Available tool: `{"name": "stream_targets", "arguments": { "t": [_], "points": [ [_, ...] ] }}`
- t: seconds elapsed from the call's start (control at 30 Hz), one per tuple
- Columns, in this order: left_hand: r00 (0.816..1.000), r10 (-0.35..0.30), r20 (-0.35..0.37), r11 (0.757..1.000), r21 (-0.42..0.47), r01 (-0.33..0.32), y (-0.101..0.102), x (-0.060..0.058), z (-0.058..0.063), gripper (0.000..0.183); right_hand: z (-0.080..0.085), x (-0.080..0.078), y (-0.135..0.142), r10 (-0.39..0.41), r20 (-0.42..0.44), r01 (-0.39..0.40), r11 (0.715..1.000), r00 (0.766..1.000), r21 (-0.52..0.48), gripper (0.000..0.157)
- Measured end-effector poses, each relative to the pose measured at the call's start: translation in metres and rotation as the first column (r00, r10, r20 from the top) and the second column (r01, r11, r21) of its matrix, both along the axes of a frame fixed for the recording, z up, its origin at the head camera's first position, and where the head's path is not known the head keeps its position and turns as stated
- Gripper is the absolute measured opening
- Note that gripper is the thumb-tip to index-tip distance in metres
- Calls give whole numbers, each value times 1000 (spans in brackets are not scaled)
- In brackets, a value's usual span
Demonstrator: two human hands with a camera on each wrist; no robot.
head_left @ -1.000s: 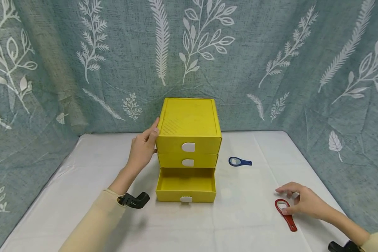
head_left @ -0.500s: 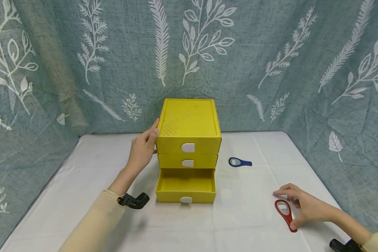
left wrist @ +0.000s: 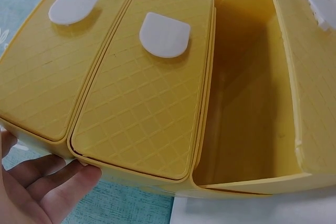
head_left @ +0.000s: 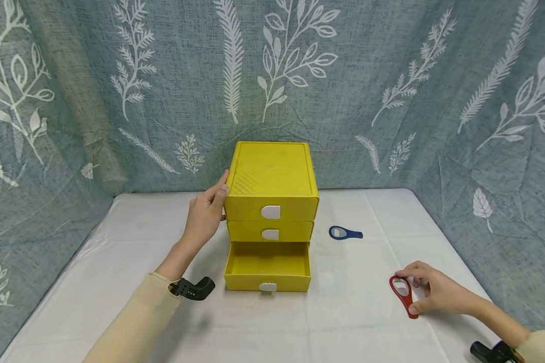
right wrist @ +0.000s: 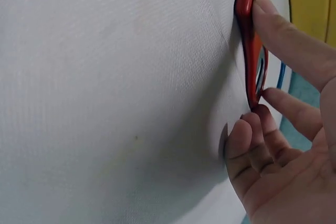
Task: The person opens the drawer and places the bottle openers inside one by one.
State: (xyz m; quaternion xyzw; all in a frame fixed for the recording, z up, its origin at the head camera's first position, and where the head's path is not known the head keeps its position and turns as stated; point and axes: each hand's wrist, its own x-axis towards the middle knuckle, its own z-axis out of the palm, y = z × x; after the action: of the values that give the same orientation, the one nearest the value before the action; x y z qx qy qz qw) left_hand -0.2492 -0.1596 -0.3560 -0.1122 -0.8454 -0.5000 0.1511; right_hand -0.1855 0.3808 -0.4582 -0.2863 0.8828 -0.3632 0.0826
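A small yellow drawer cabinet (head_left: 272,171) with white pull tabs stands on the table, its bottom drawer (head_left: 268,282) pulled out with nothing visible inside. My left hand (head_left: 204,212) rests against the cabinet's left side; in the left wrist view its fingers (left wrist: 71,190) press near the front edge. At the right, my right hand (head_left: 442,291) pinches a red magnifying glass (head_left: 404,292) lengthwise, thumb on the handle end and index finger at the lens rim. In the right wrist view the red magnifying glass (right wrist: 251,51) looks slightly tilted; whether it touches the cloth I cannot tell.
A blue magnifying glass (head_left: 345,233) lies on the white tablecloth (head_left: 345,322), right of the cabinet. Blue-green curtains (head_left: 186,75) with white leaf prints hang behind and at both sides of the table.
The right thumb has slid from the lens to the handle end of the red magnifying glass, which has shifted slightly away and left with the hand. The left hand has stayed put.
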Motion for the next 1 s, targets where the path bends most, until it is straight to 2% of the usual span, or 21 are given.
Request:
{"name": "stream_targets", "arguments": {
  "t": [0.27,0.37,0.5,0.67,0.83,0.9,1.0],
  "points": [
    [1000,-1,-3,1000,-5,1,-1,0,0,51,3,1,-5,-10,23,11,999,1000,-41,67],
    [1000,-6,-5,1000,-3,6,-1,0,1,53,1,1,-8,-35,-24,35,999,999,-15,70],
    [1000,-6,-2,1000,-4,6,-1,0,1,52,0,0,-10,-115,-73,118,992,991,51,71],
    [1000,-8,0,1000,-4,8,-1,1,1,48,7,-2,-11,-205,-52,209,973,977,98,56],
    [1000,-17,-2,1000,-4,17,-1,2,1,48,10,-2,-10,-269,-142,288,948,952,134,41],
    [1000,-16,1,1000,-5,16,-2,1,1,48,10,-3,-9,-272,-160,295,945,949,141,37],
    [1000,-10,2,1000,-14,10,-2,1,2,48,9,-6,-7,-244,-154,266,953,957,142,32]
  ]
}}
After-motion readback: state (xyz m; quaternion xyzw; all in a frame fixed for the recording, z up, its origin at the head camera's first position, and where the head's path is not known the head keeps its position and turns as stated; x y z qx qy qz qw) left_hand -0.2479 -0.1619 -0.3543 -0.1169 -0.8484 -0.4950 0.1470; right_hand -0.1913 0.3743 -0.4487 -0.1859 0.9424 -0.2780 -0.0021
